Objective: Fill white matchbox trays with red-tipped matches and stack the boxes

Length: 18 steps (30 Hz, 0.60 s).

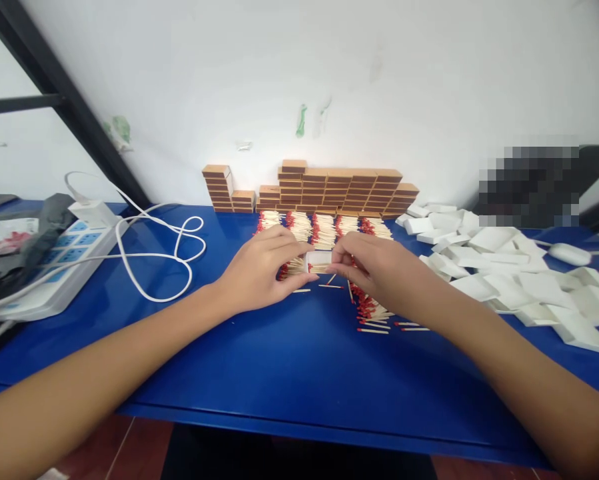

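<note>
A small white matchbox tray (320,256) is held just above the blue table, with my left hand (262,270) gripping its left end between thumb and fingers. A few matches (319,268) lie along its inside. At its right end, my right hand (374,263) is closed in a pinch by the matches' ends; the fingertips partly hide what they grip. Red-tipped matches (324,230) lie in several bundles just beyond my hands. More matches (372,307) are heaped beneath my right hand, and a few loose ones lie in front.
Brown matchboxes (326,189) are stacked along the wall. White matchbox trays (519,270) lie heaped to the right, near a white cable connector (570,253). A power strip (74,253) and looped white cable (152,255) occupy the left. The blue table's front edge (299,430) is nearest me.
</note>
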### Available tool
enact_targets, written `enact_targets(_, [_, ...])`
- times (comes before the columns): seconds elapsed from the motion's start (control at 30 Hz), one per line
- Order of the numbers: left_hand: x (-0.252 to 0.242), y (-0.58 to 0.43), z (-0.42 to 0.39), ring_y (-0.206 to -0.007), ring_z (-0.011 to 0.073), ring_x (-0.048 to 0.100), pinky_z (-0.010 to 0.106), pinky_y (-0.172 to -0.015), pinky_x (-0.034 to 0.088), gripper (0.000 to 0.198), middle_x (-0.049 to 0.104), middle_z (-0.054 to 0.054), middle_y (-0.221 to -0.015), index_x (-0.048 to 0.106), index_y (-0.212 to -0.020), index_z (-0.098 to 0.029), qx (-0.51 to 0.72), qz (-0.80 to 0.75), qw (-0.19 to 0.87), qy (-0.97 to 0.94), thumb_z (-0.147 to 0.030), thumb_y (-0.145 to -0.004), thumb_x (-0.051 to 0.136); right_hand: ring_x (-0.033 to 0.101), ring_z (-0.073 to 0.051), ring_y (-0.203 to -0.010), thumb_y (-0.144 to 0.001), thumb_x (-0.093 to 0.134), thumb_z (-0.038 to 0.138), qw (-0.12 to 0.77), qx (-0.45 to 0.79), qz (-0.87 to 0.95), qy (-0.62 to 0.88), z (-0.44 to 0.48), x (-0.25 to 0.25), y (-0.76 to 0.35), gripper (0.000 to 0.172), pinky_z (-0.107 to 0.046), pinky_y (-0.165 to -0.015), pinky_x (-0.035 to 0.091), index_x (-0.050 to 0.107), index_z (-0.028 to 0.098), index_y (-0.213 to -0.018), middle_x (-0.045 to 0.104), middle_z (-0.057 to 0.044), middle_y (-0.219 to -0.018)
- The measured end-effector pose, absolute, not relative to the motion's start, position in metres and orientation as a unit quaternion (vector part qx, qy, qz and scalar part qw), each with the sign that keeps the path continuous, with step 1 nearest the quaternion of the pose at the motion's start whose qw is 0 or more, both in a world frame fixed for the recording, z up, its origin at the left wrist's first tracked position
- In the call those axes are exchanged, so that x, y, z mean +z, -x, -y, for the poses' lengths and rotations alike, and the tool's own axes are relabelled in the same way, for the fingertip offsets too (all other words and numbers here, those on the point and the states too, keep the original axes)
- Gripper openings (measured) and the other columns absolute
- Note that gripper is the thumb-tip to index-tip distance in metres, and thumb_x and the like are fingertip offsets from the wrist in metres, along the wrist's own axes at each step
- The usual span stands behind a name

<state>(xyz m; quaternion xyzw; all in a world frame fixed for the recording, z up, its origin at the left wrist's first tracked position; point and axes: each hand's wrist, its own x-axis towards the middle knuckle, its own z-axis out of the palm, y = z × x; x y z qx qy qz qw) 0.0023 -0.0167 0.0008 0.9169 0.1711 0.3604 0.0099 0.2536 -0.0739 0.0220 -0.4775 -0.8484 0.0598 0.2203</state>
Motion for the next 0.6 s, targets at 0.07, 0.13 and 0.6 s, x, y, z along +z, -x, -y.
enact_targets(0.07, [0.0009,-0.0025,0.0174,-0.099,0.0251,0.068,0.043,-0.091,0.059,0.039,0.077,0.012,-0.1,0.074,-0.122,-0.012,0.36,-0.167,0.014,-0.918,-0.043,-0.098,0.074,0.058,-0.018,-0.073,-0.104,0.058,0.03,0.223,0.069,0.847,0.477,0.0742,0.02,-0.2519,0.015,-0.029,-0.065,0.04,0.058,0.022,-0.092,0.067,-0.004,-0.088])
enact_targets(0.13, [0.0016,-0.0027,0.018,-0.098,0.0248,0.068,0.042,-0.091,0.059,0.039,0.077,0.011,-0.1,0.074,-0.121,-0.013,0.361,-0.166,0.018,-0.918,-0.045,-0.098,0.073,0.058,-0.018,-0.073,-0.104,0.058,0.031,0.233,0.069,0.845,0.476,0.0745,0.0181,-0.2503,0.016,-0.029,-0.065,0.04,0.058,0.022,-0.091,0.067,-0.004,-0.087])
enact_targets(0.6, [0.0021,-0.0023,0.0186,-0.099,0.0246,0.069,0.044,-0.092,0.059,0.038,0.078,0.011,-0.101,0.073,-0.124,-0.015,0.359,-0.152,0.016,-0.921,-0.043,-0.098,0.073,0.056,-0.016,-0.069,-0.101,0.063,0.028,0.281,0.036,0.847,0.45,0.0773,0.0215,-0.2475,0.009,-0.03,-0.063,0.04,0.06,0.023,-0.095,0.065,-0.002,-0.086])
